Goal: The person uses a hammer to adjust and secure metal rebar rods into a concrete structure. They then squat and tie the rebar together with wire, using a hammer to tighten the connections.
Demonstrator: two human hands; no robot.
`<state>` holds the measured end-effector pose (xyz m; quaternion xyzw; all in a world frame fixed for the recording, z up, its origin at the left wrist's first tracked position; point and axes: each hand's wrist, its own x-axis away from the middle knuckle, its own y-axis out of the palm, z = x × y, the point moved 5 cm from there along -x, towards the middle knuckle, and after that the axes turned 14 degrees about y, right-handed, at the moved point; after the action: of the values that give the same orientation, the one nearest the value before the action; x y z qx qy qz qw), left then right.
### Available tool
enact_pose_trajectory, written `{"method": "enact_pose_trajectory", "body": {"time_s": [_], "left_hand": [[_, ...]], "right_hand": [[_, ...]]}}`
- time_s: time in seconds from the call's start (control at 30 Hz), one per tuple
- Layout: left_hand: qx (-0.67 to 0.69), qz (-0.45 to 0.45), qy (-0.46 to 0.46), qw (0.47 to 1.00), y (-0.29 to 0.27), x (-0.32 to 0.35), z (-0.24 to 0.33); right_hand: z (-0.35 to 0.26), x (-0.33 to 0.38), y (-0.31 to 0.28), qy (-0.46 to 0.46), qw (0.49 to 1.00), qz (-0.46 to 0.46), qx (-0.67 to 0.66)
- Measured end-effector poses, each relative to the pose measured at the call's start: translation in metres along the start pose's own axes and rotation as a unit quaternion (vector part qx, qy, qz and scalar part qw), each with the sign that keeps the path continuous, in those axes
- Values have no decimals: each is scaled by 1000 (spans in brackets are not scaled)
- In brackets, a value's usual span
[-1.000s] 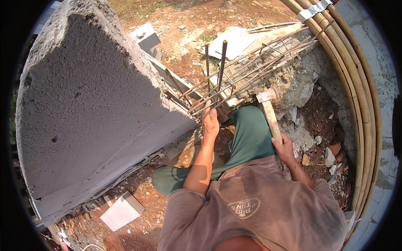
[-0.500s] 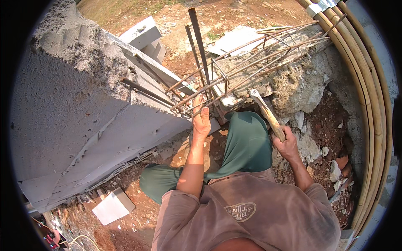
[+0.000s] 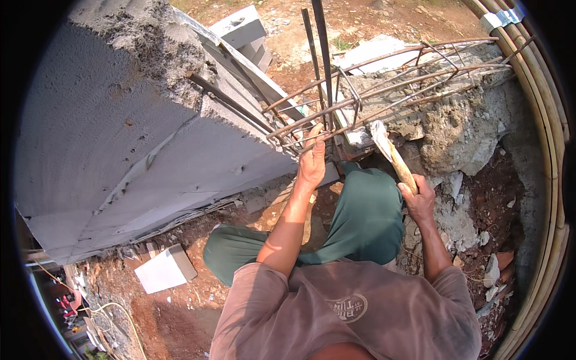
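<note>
My left hand (image 3: 312,163) is closed around the near end of a rebar cage (image 3: 384,91), where its thin rusty bars meet the wall's end. Two dark upright steel bars (image 3: 324,57) rise just beyond those fingers. In my right hand (image 3: 420,199) is a wooden-handled tool (image 3: 401,163), gripped low on the handle. Its whitish, worn-looking head points up and left, beside the cage and apart from my left hand; the exact kind of tool is unclear. My knee in green cloth (image 3: 369,210) lies between both arms.
A grey plastered wall (image 3: 120,156) with a rough top fills the left. Broken concrete (image 3: 459,132) lies under the cage. Long bamboo poles (image 3: 543,150) curve along the right. A pale block (image 3: 165,270) rests on the soil, with more blocks (image 3: 237,27) beyond the wall.
The view has shifted, so the wall and cage appear farther right. The tool's head is a little nearer the cage. Both hands keep their grips.
</note>
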<state>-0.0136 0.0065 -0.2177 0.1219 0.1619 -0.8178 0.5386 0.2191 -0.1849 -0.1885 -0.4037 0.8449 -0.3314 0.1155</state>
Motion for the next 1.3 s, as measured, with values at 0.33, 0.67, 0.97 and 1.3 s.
{"method": "enact_pose_trajectory", "body": {"time_s": [0.33, 0.67, 0.97, 1.3], "left_hand": [[108, 177, -87, 974, -10, 30, -51], [153, 336, -82, 926, -1, -10, -47], [174, 355, -37, 918, -3, -18, -41], [210, 402, -11, 891, -5, -30, -46]], "right_hand": [[45, 15, 11, 49, 996, -60, -53], [120, 50, 44, 173, 973, -149, 34], [187, 58, 97, 235, 940, -186, 166], [222, 65, 115, 253, 906, -238, 243]]}}
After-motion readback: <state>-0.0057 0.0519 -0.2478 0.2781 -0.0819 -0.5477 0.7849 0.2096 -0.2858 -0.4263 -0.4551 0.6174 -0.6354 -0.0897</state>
